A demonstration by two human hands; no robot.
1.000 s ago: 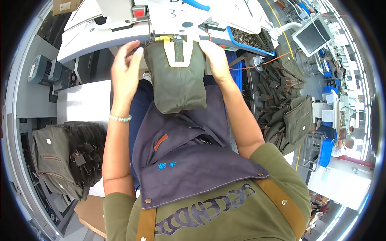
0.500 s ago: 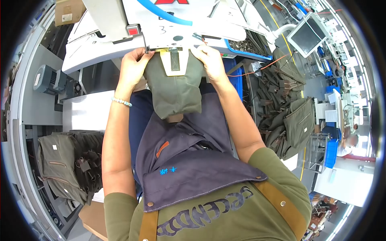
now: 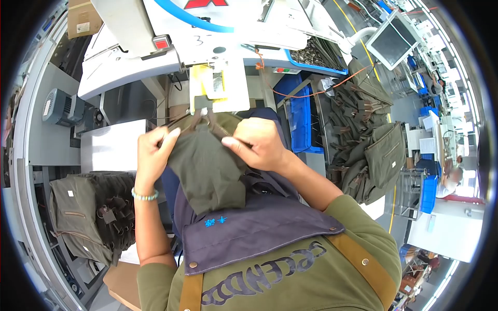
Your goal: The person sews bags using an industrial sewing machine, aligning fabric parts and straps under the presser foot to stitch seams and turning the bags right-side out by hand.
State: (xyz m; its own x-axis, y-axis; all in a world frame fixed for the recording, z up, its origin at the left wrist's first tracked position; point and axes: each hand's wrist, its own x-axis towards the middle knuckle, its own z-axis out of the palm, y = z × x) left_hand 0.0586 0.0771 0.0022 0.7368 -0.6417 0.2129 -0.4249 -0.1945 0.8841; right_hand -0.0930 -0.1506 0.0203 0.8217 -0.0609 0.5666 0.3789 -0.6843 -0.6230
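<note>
In front of my apron hangs a dark green fabric bag, its zip edge and a brown strip at the top. My left hand wears a beaded bracelet and is closed on the bag's upper left edge. On the other side, my right hand pinches the upper right edge beside the zip, thumb in front. Just above the bag, the machine's yellow and white plate juts out with a rectangular opening in it. Both hands are below this plate, apart from it.
The white sewing machine bed spans the top. A blue-edged tray holds small metal parts. Stacks of green bags stand at left, with more green bags at right. A monitor and an orange cord are at upper right.
The bag has come off the machine's plate and moved down toward my body, with both hands holding it. The yellow and white plate is now uncovered.
</note>
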